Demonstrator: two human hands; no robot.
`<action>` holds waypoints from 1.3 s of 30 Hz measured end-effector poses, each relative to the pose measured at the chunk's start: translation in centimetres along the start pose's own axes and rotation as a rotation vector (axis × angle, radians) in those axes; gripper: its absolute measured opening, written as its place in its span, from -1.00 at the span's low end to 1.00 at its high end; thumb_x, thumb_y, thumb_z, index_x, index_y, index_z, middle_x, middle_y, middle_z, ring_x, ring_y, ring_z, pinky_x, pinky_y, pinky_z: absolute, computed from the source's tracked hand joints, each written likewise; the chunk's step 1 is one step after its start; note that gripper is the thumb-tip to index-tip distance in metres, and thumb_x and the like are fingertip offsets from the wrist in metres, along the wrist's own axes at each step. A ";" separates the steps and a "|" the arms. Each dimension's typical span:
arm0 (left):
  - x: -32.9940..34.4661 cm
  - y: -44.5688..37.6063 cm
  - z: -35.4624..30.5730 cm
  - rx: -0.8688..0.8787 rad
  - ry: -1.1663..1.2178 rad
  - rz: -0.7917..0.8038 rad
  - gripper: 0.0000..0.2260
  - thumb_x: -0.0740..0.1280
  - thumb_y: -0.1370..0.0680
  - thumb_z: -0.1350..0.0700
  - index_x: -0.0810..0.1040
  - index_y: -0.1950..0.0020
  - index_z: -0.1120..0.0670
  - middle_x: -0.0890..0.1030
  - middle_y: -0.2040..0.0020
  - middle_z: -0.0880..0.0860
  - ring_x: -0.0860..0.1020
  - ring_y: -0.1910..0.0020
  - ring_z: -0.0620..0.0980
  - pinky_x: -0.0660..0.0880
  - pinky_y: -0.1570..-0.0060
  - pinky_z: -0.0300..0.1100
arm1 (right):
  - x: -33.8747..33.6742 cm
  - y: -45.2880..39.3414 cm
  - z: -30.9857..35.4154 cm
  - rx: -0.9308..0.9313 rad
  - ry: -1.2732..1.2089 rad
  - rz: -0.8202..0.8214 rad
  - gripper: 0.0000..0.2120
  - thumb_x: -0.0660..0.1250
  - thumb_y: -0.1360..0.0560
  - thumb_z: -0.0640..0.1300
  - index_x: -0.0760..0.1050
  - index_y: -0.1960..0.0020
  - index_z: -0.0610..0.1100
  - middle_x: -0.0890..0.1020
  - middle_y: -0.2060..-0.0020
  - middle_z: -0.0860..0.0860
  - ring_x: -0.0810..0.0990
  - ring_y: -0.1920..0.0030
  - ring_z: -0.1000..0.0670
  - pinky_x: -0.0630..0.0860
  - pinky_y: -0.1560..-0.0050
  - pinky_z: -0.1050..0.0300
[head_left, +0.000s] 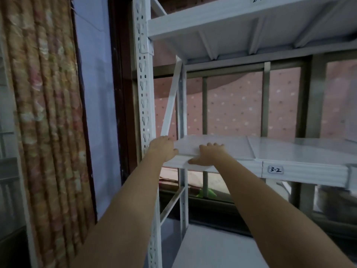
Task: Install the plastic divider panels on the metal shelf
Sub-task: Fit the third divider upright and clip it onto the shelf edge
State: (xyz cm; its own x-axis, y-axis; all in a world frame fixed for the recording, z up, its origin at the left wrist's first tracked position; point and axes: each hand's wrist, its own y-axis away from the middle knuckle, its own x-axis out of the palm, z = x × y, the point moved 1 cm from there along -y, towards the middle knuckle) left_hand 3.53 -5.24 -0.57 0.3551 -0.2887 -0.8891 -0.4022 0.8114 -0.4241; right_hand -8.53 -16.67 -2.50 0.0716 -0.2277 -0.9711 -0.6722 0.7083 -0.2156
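Left hand (163,149) and right hand (209,154) lie flat, fingers together, thumbs hooked under the front lip, pressing the white plastic divider panel (212,147) onto the metal shelf's (301,172) left front corner — thin, smooth, likely light, slightly flexible, best gripped by its edges.

A handwritten label (275,169) reading "3-2" sits on the middle shelf's front beam (301,172).
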 end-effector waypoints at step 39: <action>-3.9 -4.8 -0.6 -0.002 1.798 0.062 0.18 0.58 -0.03 -0.32 -0.08 -0.46 -0.39 0.12 -0.54 -0.12 0.28 -0.43 0.18 0.43 -0.21 0.26 | -5.4 4.9 -3.9 0.010 -0.448 -0.199 -0.33 -0.02 -0.54 0.36 0.29 -0.48 -0.01 0.44 -0.39 -0.06 0.41 -0.36 -0.12 0.29 -0.29 -0.01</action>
State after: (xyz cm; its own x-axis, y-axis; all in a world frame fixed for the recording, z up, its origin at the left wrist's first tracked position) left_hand 3.55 -8.34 4.84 -0.9150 -0.4030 0.0201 -0.3790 0.8413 -0.3854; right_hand -15.06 -14.60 2.12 0.5093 -0.0510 -0.8591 -0.6061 0.6874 -0.4002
